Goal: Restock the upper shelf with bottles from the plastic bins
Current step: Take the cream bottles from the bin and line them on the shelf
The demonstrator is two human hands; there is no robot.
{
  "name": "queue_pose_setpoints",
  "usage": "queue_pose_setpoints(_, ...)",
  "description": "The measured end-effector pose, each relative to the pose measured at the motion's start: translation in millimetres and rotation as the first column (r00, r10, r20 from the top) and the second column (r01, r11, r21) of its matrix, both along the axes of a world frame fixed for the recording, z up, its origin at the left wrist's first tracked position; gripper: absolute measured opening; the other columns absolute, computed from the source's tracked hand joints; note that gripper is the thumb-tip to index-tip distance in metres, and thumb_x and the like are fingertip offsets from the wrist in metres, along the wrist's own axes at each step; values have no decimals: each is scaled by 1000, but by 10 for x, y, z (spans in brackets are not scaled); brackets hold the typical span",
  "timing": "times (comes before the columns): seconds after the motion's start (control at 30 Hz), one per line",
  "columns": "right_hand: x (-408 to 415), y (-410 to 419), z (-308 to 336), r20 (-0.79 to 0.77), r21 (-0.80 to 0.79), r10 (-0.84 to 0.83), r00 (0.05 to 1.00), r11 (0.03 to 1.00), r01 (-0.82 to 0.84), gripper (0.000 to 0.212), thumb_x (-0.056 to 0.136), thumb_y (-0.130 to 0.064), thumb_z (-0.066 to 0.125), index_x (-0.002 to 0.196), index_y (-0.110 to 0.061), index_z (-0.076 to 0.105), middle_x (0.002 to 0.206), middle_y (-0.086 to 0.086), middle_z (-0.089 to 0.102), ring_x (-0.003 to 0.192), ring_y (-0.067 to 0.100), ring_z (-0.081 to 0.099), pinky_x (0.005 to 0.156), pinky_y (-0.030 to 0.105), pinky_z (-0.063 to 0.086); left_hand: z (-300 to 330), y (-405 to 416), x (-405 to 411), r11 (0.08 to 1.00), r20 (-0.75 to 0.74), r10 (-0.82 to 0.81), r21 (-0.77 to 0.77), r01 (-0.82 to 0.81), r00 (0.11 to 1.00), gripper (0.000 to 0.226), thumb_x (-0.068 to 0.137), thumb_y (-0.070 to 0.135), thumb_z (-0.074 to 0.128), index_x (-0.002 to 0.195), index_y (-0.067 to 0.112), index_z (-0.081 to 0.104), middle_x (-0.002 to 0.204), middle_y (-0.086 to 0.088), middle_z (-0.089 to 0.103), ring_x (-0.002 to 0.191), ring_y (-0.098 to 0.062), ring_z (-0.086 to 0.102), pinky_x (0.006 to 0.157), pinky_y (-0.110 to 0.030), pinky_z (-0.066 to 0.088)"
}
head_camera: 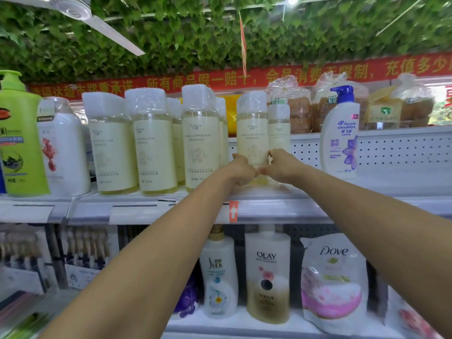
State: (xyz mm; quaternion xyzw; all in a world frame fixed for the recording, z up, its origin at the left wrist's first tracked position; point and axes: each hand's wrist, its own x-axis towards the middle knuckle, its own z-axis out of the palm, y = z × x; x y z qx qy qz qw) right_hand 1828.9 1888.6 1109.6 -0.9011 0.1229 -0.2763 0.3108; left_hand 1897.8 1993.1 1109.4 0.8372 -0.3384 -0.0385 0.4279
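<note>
A pale yellow bottle (252,133) with a plastic-wrapped white cap stands upright on the upper shelf (276,192). My left hand (241,171) grips its lower left side and my right hand (281,167) grips its lower right side. Both arms reach up from below. Directly behind it stands a second bottle of the same kind (279,128). To the left, several matching pale yellow bottles (151,143) stand in rows along the shelf. No plastic bins are in view.
A white Head & Shoulders pump bottle (340,135) stands to the right, with bare shelf between. A green bottle (19,138) and a white bottle (62,148) stand far left. Bagged bread (291,106) sits behind. Olay (267,272) and Dove (333,282) products fill the lower shelf.
</note>
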Motion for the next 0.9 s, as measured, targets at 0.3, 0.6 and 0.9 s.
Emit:
queue_pose_setpoints(0.3,-583,23,-208,298,-123,-69,952,986,110,31,95,-11,51,121,-9,67,123,8,67,112,23,61,99,36,50,-118,311,-520,859,0,2,-512,-2,1000,54,96,14,60,146,13,39,137,-5,55,112,-19,59,93,-31,51)
queue_pose_setpoints(0.6,-1266,232,-715,623,142,23,782,980,-142,28,92,3,45,100,-10,68,85,0,65,72,11,62,63,14,49,-668,521,-1302,572,-336,-321,-814,-101,885,14,95,8,61,107,15,62,97,-6,72,81,-20,72,67,-31,61)
queue_pose_setpoints(0.9,-2020,92,-1583,417,317,16,909,935,-161,21,90,4,52,102,-3,67,79,15,67,45,9,57,42,18,41,-1589,364,-1884,660,-566,-355,-715,-230,744,7,98,15,57,98,17,63,73,3,73,66,-14,67,54,-23,55)
